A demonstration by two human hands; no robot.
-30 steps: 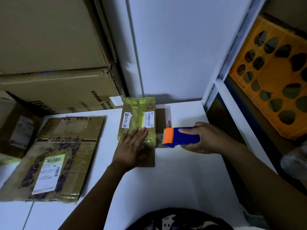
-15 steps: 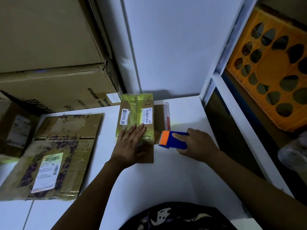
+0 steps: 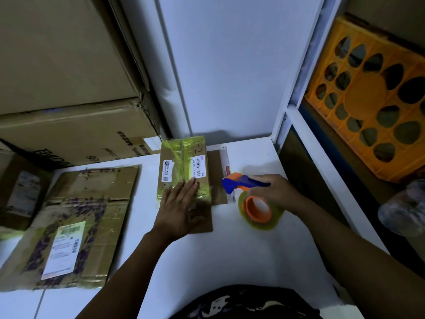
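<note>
A small cardboard parcel (image 3: 184, 164), wrapped in yellowish tape with two white labels, lies on the white table (image 3: 230, 254). My left hand (image 3: 180, 203) rests flat on its near end, fingers straight. My right hand (image 3: 274, 192) grips a blue and orange tape dispenser (image 3: 239, 181) just right of the parcel. Its roll of clear tape on an orange core (image 3: 258, 210) is tilted toward me. The dispenser's front end sits at the parcel's right flap, and a strip of tape runs from it onto the parcel.
A flattened cardboard box with a shipping label (image 3: 66, 226) lies at the left. Large stacked cartons (image 3: 69, 93) fill the back left. An orange plastic crate (image 3: 372, 100) sits in the white shelf at the right. A crumpled plastic bag (image 3: 402, 206) is at the right edge.
My right hand has turned the dispenser, so the tape roll now shows beneath it. My left hand stays flat on the parcel.
</note>
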